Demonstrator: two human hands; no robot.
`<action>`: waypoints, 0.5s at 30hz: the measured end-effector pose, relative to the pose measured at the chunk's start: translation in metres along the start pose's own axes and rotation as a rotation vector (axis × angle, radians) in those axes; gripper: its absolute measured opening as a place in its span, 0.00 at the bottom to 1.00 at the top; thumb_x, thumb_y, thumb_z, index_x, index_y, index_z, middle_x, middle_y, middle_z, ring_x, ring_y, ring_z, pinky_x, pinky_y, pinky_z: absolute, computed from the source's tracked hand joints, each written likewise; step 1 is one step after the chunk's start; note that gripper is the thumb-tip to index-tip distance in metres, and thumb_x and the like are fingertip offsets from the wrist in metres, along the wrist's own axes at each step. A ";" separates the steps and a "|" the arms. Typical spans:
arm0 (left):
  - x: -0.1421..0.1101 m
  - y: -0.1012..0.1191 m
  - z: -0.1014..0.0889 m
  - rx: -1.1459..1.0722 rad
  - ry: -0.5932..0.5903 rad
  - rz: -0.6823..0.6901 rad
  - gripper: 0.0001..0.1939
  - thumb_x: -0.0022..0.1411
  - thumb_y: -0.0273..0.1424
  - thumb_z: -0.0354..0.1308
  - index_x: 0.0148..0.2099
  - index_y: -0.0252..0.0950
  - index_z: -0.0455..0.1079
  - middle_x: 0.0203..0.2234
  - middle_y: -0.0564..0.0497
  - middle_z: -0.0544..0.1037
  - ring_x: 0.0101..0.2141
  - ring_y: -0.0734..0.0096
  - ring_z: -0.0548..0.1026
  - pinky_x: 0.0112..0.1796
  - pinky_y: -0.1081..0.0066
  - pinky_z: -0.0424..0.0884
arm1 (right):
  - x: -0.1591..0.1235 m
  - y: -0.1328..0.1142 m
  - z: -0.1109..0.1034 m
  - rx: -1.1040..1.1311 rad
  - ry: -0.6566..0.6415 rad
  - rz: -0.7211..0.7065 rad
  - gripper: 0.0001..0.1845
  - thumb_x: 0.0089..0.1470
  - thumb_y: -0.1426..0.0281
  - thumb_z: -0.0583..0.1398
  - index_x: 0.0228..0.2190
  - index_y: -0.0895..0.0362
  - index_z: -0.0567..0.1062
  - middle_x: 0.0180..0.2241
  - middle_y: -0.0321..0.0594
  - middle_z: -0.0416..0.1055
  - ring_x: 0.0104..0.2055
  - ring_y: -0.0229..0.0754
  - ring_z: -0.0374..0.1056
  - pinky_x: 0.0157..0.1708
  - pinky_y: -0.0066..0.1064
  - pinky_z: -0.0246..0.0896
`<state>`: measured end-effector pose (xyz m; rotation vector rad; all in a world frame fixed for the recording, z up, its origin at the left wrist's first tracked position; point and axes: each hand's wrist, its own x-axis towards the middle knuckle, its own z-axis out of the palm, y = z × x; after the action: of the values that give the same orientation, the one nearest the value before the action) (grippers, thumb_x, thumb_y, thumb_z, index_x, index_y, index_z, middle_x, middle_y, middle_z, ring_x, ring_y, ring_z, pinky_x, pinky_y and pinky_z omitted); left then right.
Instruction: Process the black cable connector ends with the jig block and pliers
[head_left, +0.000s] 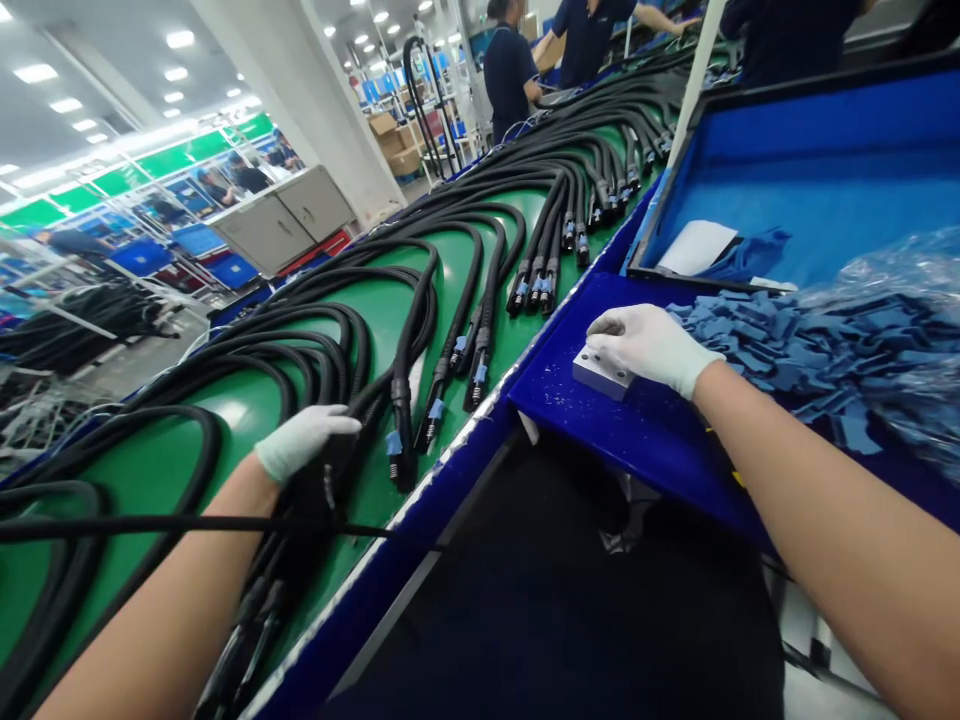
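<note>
My left hand (306,440), in a white glove, reaches over the green surface beside several black cables (420,300). Its fingers stretch to the right, just at a dark cable; no firm grip shows. On the blue ledge, my right hand (649,345), also gloved, rests over a small silver metal block (602,374) with holes in its top. Thumb and fingers are pinched together at the block's far edge; what they hold, if anything, is hidden. Many cable ends carry light blue tabs (394,442) next to metal springs or threaded tips.
Right of my right hand lies a heap of blue foam-like pieces (780,340) with clear plastic film (907,290). Behind stands a blue bin (825,170) with a black rim. A thin black cord (225,523) crosses my left forearm. People (510,75) stand at the far end.
</note>
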<state>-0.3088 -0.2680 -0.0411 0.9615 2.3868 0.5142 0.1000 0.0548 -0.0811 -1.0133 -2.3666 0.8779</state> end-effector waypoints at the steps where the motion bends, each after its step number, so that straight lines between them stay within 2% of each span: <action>1: -0.002 0.007 -0.011 -0.119 -0.001 0.022 0.21 0.46 0.44 0.68 0.36 0.33 0.74 0.29 0.48 0.81 0.33 0.56 0.78 0.36 0.65 0.74 | -0.007 -0.009 0.003 0.048 -0.002 -0.025 0.12 0.54 0.65 0.63 0.37 0.56 0.83 0.35 0.40 0.81 0.35 0.44 0.75 0.38 0.34 0.68; 3: -0.004 0.024 -0.023 -0.330 0.018 0.085 0.22 0.54 0.45 0.65 0.41 0.32 0.73 0.30 0.48 0.80 0.31 0.61 0.76 0.36 0.64 0.75 | -0.023 -0.033 0.016 0.166 -0.052 -0.107 0.14 0.55 0.63 0.63 0.41 0.55 0.83 0.37 0.41 0.81 0.39 0.45 0.76 0.42 0.35 0.70; 5: -0.006 0.048 -0.018 -0.474 0.060 0.168 0.22 0.59 0.45 0.61 0.46 0.32 0.70 0.33 0.47 0.79 0.32 0.65 0.76 0.39 0.63 0.75 | -0.039 -0.061 0.038 0.330 -0.170 -0.202 0.17 0.56 0.62 0.64 0.46 0.54 0.81 0.42 0.42 0.80 0.43 0.46 0.76 0.46 0.37 0.70; 7: -0.009 0.078 0.001 -0.635 0.099 0.275 0.21 0.63 0.44 0.59 0.50 0.33 0.68 0.37 0.47 0.78 0.37 0.65 0.76 0.45 0.63 0.75 | -0.052 -0.087 0.064 0.486 -0.309 -0.276 0.28 0.52 0.61 0.67 0.54 0.54 0.77 0.49 0.44 0.78 0.48 0.48 0.75 0.51 0.39 0.69; 9: -0.014 0.112 0.029 -0.839 0.121 0.381 0.20 0.64 0.42 0.61 0.50 0.34 0.68 0.40 0.46 0.78 0.42 0.65 0.77 0.49 0.61 0.74 | -0.061 -0.106 0.089 0.640 -0.397 -0.265 0.44 0.45 0.59 0.72 0.61 0.56 0.69 0.57 0.48 0.72 0.54 0.50 0.72 0.54 0.41 0.69; 10: -0.017 0.128 0.043 -0.927 0.120 0.420 0.19 0.63 0.41 0.63 0.50 0.34 0.69 0.40 0.46 0.78 0.43 0.64 0.77 0.50 0.61 0.73 | -0.065 -0.110 0.098 0.705 -0.426 -0.239 0.49 0.42 0.59 0.73 0.63 0.56 0.66 0.58 0.49 0.71 0.53 0.50 0.72 0.53 0.40 0.69; 12: -0.025 0.153 0.066 -0.914 0.162 0.462 0.18 0.62 0.41 0.64 0.47 0.34 0.70 0.40 0.45 0.79 0.42 0.62 0.78 0.49 0.61 0.74 | -0.071 -0.110 0.109 0.792 -0.451 -0.166 0.49 0.42 0.63 0.73 0.63 0.56 0.65 0.52 0.46 0.75 0.46 0.47 0.74 0.48 0.39 0.71; 15: -0.032 0.170 0.089 -0.622 0.278 0.464 0.19 0.60 0.44 0.65 0.44 0.34 0.74 0.39 0.44 0.81 0.41 0.58 0.79 0.42 0.64 0.75 | -0.084 -0.094 0.105 0.808 -0.365 -0.082 0.35 0.46 0.70 0.70 0.57 0.54 0.72 0.42 0.38 0.78 0.37 0.43 0.74 0.40 0.36 0.71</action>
<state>-0.1477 -0.1620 -0.0148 1.1866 1.9873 1.5397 0.0472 -0.0984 -0.1017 -0.4419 -1.9523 1.8880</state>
